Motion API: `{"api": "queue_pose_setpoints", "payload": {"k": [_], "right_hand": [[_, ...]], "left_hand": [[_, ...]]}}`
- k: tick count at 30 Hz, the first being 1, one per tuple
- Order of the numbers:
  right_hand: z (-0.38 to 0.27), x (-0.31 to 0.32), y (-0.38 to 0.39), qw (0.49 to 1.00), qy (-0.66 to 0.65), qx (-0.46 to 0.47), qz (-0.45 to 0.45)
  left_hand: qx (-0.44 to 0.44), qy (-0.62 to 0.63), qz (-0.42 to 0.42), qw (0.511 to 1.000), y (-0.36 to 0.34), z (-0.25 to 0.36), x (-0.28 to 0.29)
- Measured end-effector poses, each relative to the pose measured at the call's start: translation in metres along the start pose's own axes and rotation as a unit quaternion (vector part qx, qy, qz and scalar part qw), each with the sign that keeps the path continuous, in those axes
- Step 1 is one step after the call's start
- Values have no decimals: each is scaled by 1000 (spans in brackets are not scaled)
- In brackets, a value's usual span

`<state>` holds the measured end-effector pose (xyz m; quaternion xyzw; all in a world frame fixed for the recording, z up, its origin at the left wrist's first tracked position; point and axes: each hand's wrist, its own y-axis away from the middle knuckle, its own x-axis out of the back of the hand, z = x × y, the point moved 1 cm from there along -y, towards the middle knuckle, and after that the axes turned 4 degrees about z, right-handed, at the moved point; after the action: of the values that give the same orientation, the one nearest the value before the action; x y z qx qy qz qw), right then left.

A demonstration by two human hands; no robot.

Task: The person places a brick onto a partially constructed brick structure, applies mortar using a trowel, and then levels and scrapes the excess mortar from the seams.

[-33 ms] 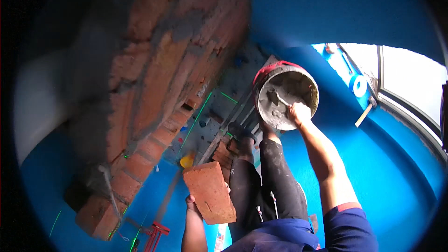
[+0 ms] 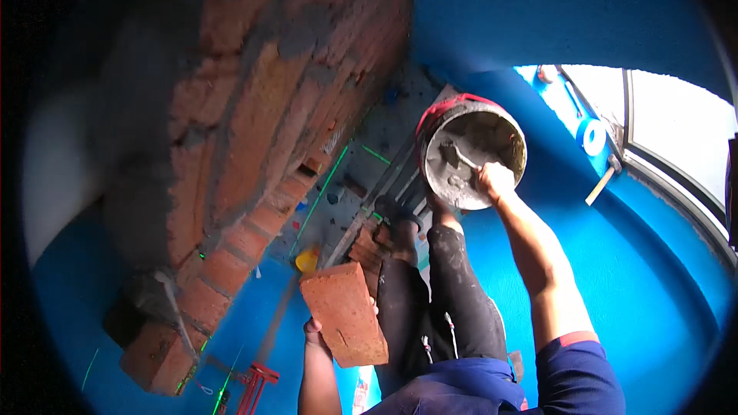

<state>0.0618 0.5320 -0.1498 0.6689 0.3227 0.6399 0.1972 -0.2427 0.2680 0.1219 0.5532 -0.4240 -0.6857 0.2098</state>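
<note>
So, brick (image 2: 346, 315) is lower centre of the frame, gripped in the left hand (image 2: 315, 330): thumb on its left edge, fingertips just showing at the right, palm presumably underneath. Broad face up; likely carried from below so the weight sits in the palm and that face stays clear. Right hand (image 2: 496, 182), right of centre, has its fingers wrapped round the trowel (image 2: 467, 159), blade down in the mortar (image 2: 478, 143). Bucket (image 2: 446, 110) mouth faces the camera, near the feet, probably to keep the mix within one arm's reach; can't tell what it rests on. More bricks (image 2: 364, 255) lie by the feet, handy for the left side I'd guess. Brick wall (image 2: 257, 123) fills upper left. Green lines (image 2: 323, 190) cross the floor between, look like laser references. Hammer (image 2: 602, 186) and tape roll (image 2: 591, 137) are far right at the window ledge, likely parked out of the way.
</note>
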Motion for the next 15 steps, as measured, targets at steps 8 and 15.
{"api": "queue_pose_setpoints", "payload": {"k": [8, 15], "right_hand": [[18, 42, 6, 993, 77, 81, -46], [62, 94, 58, 994, 19, 73, -81]], "left_hand": [[-32, -25, 136, 990, -12, -9, 36], [-72, -114, 113, 984, -20, -4, 18]]}}
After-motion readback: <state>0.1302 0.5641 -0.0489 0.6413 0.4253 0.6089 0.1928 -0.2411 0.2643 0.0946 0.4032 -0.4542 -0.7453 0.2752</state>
